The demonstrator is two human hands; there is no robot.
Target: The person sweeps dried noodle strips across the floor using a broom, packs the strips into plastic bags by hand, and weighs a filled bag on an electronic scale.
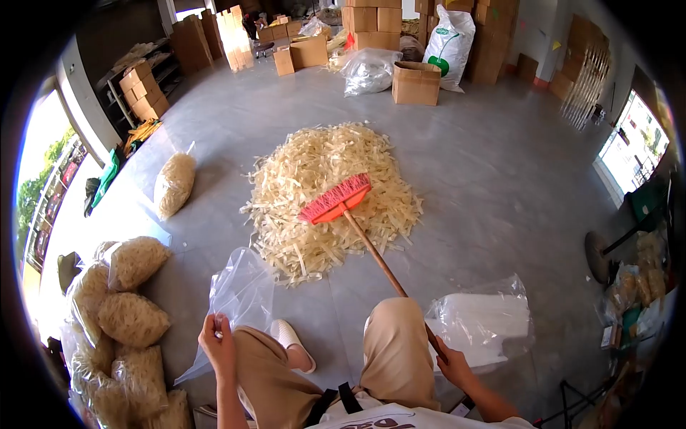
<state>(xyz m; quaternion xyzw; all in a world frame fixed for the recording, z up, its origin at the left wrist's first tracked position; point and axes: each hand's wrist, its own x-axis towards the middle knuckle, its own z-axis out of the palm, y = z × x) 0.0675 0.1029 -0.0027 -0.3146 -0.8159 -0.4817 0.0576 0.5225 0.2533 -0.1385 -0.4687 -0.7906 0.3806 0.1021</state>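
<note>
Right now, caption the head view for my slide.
Left hand holding clear plastic bag, right hand gripping red broom over piled pale strips.

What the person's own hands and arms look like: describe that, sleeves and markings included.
The ungloved left hand and ungloved right hand show no visible markings. The left forearm and right forearm are uncovered, without watches or cables. Sleeve ends can't be made out; the white fabric shirt carries dark printed lettering.

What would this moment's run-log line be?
left hand: pinching clear bag; right hand: gripping broom handle; broom head: over strip pile, contact unclear; filled bags: heaped at left
</note>
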